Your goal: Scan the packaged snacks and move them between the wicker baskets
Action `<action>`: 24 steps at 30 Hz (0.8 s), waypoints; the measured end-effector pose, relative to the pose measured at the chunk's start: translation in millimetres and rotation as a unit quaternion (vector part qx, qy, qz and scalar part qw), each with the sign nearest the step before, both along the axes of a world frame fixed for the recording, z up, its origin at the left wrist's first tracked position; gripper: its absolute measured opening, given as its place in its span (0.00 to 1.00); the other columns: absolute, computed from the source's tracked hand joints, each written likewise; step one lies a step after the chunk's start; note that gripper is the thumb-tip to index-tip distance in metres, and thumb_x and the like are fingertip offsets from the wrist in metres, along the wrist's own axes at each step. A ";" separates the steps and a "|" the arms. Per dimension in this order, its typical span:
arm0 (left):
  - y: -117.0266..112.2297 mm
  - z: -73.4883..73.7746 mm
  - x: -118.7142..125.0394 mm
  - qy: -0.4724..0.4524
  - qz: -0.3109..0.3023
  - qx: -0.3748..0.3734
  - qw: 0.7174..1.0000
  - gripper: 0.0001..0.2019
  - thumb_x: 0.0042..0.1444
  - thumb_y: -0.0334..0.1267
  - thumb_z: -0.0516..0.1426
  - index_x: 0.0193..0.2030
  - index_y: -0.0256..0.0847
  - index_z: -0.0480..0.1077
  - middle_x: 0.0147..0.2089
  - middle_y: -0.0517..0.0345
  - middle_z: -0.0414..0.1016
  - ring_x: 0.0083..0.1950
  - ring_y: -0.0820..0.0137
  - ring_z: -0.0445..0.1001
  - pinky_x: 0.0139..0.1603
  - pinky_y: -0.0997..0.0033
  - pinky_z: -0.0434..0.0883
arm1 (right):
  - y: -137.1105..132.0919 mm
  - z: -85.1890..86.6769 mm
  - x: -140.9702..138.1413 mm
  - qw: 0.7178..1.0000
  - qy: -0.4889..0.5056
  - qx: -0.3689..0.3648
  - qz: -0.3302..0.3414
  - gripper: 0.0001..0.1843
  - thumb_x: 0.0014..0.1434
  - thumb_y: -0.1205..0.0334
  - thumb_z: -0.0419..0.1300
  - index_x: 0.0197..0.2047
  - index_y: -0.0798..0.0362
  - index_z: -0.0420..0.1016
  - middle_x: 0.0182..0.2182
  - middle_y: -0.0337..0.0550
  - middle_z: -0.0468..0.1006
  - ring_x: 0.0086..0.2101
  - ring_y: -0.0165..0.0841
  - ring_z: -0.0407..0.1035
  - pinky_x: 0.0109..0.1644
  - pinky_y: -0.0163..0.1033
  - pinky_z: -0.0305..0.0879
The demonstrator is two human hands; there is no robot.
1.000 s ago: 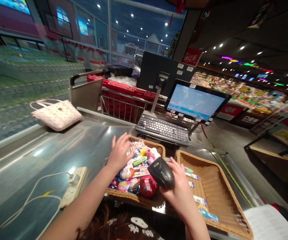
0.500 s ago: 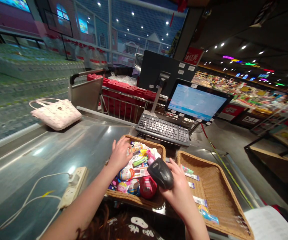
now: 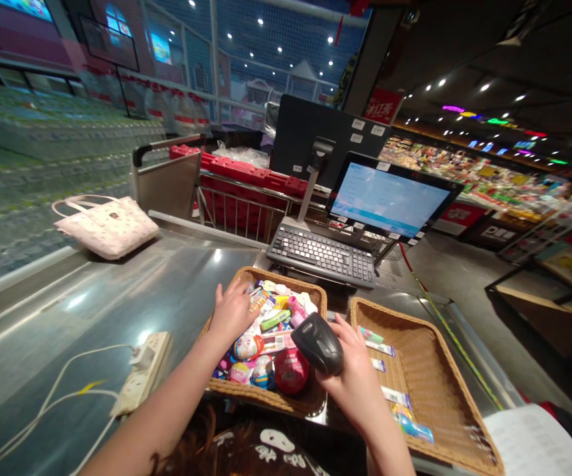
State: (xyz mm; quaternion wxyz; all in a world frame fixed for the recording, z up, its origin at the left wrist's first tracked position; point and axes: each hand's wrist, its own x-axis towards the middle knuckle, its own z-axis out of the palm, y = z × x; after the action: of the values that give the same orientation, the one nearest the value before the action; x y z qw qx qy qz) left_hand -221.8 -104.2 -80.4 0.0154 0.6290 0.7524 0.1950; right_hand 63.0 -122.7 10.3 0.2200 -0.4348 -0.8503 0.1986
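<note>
My left hand (image 3: 230,311) reaches into the left wicker basket (image 3: 315,291), which is full of small colourful candy packs and toy eggs. Its fingers curl around a striped candy tube (image 3: 257,301) at the pile's far left. My right hand (image 3: 352,377) grips a black handheld barcode scanner (image 3: 318,344), held just above the gap between the two baskets with its head toward the left one. The right wicker basket (image 3: 429,370) holds only a few small packs along its near left side.
A keyboard (image 3: 323,254) and a lit screen (image 3: 389,199) stand behind the baskets. A pink handbag (image 3: 107,226) lies on the steel counter at the far left. A white power strip (image 3: 144,370) with cable lies near my left arm. Papers (image 3: 533,439) sit at the bottom right.
My left hand has dropped from hovering over the candy pile and closed its fingers on a striped tube. My right hand with the scanner has barely moved.
</note>
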 end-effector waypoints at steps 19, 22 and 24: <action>66.4 63.2 155.1 -0.025 -0.337 0.066 0.939 0.10 0.56 0.42 0.63 0.40 0.40 0.73 0.64 0.46 0.68 0.72 0.51 0.55 0.72 0.34 0.45 | 3.9 -10.2 98.6 0.994 0.005 0.064 -0.091 0.28 0.48 0.69 0.58 0.55 0.49 0.73 0.56 0.48 0.74 0.64 0.50 0.59 0.69 0.66 0.49; 91.7 52.2 206.2 -0.003 -0.427 0.042 0.903 0.10 0.57 0.41 0.61 0.42 0.38 0.75 0.64 0.44 0.68 0.72 0.52 0.55 0.73 0.37 0.44 | 4.0 -13.8 136.0 0.985 0.013 0.073 -0.158 0.28 0.49 0.68 0.57 0.56 0.50 0.71 0.56 0.49 0.75 0.64 0.50 0.60 0.69 0.67 0.48; 107.9 38.1 240.7 0.030 -0.483 -0.004 0.875 0.10 0.58 0.40 0.59 0.42 0.38 0.77 0.62 0.44 0.70 0.71 0.53 0.57 0.73 0.39 0.45 | 4.0 -17.5 162.8 0.975 0.016 0.084 -0.203 0.28 0.50 0.67 0.58 0.57 0.51 0.69 0.56 0.50 0.75 0.64 0.50 0.60 0.69 0.68 0.47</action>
State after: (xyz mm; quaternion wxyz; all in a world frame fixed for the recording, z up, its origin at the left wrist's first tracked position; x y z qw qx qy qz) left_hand 18.9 3.6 -42.3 0.0880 0.9198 0.3554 0.1411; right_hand 225.8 -118.7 -7.2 0.3054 -0.5748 -0.7544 0.0847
